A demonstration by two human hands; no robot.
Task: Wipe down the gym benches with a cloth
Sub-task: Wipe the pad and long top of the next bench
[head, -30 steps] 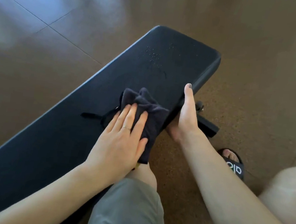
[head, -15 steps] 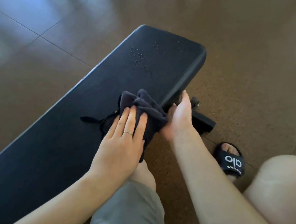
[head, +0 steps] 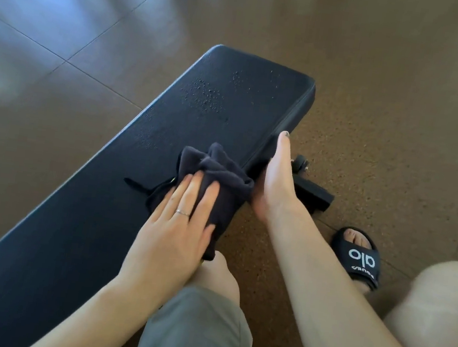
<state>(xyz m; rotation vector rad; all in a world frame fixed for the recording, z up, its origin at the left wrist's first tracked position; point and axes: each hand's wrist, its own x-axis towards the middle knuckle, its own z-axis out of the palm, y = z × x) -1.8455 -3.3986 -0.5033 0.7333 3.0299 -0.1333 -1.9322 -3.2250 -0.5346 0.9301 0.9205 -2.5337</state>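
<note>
Nearest you, your left hand lies flat on the cloth, fingers straight and spread, palm pressing it down onto the bench. You are not gripping anything there; the cloth is pinned under the hand, bunched up ahead of your fingertips and hanging a little over the near edge of the pad just to the right of your palm.

Just right of that hand, your right hand stands on edge against the side of the pad, thumb up along the edge. Its fingers go under or behind the pad where you cannot see them, so whether they curl round the edge cannot be told. It looks to be steadying the bench rather than wiping.

The relation that matters is this: the bench's long axis runs from behind your left wrist, low and left, straight ahead of your fingertips, up and right. The droplets sit on the pad beyond the cloth, along that same axis, between the bunched cloth and the far end. Your left hand is the nearer one and already lines up with them, so the next stroke is probably a push forward along the pad's length, away from you. Keep the palm flat, or the bunched front may roll over the wet patch instead of taking it up.

Beyond the right hand, the frame foot rests on the floor.
</note>
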